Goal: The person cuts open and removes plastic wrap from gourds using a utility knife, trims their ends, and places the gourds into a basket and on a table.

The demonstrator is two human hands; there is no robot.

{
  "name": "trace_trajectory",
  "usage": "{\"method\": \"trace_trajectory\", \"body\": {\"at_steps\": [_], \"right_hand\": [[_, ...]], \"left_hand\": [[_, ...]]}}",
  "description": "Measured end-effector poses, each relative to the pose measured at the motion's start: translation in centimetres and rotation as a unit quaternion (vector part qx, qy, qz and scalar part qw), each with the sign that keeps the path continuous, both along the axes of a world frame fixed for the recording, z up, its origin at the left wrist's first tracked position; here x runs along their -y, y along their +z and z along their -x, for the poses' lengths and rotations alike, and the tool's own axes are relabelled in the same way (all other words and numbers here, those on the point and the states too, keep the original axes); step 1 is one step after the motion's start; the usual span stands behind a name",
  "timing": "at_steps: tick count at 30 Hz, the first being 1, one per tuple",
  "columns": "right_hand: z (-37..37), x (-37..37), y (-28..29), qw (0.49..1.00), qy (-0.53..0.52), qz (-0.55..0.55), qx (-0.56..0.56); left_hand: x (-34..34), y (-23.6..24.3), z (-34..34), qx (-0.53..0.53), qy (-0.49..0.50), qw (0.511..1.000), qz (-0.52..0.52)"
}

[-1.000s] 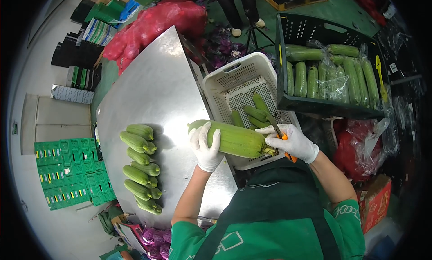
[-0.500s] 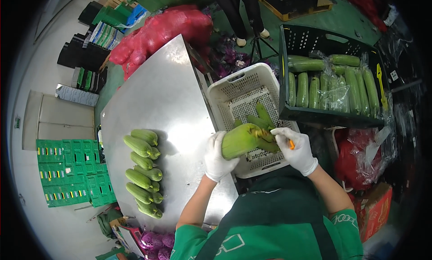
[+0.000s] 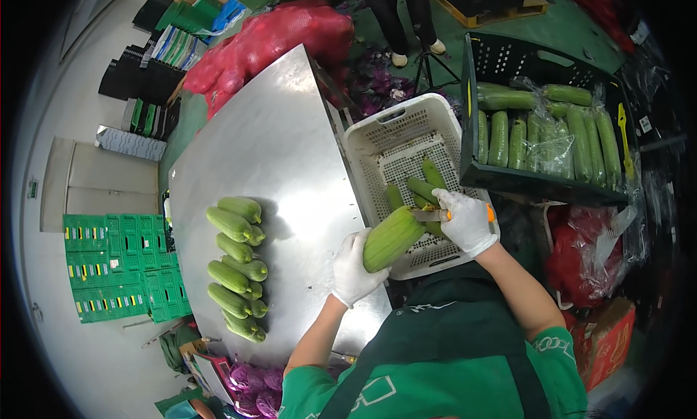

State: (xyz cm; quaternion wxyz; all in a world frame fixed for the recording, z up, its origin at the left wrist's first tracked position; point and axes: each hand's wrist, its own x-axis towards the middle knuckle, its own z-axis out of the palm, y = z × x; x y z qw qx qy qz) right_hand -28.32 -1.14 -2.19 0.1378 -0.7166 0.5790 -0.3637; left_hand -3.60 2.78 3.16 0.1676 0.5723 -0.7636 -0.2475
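Left hand (image 3: 353, 268) wraps gourd (image 3: 392, 245); right hand (image 3: 468, 223) clenches knife (image 3: 430, 215), blade at gourd's far end. Likely trimming; next cut calls for steady left hold.

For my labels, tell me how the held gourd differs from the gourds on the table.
The held gourd is raised in the left hand; the table gourds lie on the metal table.
The held gourd slants up toward picture right; the table gourds slant downward that way.
A knife blade is at the held gourd's end; none is near the table gourds.
Both are green and elongated.
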Motion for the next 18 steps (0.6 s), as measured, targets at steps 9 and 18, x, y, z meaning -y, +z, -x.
{"method": "trace_trajectory", "body": {"at_steps": [9, 18], "right_hand": [[-0.8, -0.5, -1.8, 0.991, 0.066, -0.118, 0.001], [-2.5, 0.3, 4.0, 0.885, 0.156, -0.22, 0.381]], "left_hand": [[-0.8, -0.2, -2.1, 0.006, -0.001, 0.98, -0.198], [-0.7, 0.5, -2.6, -0.069, 0.018, 0.968, -0.239]]}}
